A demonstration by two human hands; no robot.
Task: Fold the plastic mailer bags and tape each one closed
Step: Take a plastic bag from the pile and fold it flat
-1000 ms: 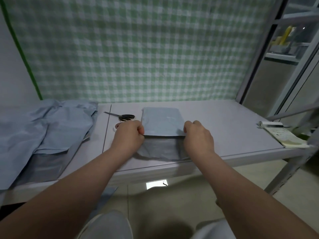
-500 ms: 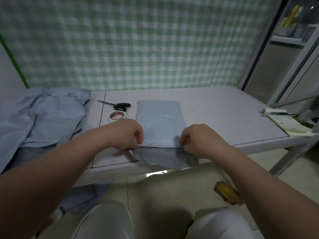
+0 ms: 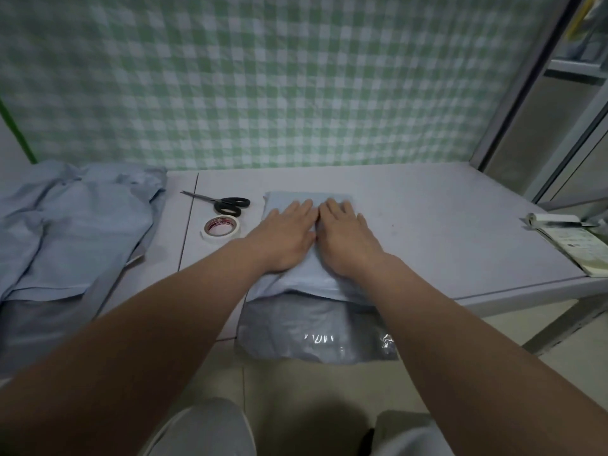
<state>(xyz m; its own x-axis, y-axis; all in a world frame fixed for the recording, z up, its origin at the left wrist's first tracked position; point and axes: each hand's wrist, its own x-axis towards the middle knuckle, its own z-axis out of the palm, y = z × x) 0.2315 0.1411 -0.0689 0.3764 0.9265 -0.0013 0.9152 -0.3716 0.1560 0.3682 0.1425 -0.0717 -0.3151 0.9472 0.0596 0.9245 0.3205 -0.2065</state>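
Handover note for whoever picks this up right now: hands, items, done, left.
Left hand: flat, pressing on the mailer bag.
Right hand: flat beside it, pressing the same bag.
Bag: on the table, partly folded. Its grey end hangs over the front edge.
Tape roll lies left of the bag, with the scissors just behind the roll. Neither is in hand.
Pile of unfolded bags at far left.
Done: first fold being pressed flat; no tape visible on it.
Left: fold in the grey end, tape it shut, then work through the pile.
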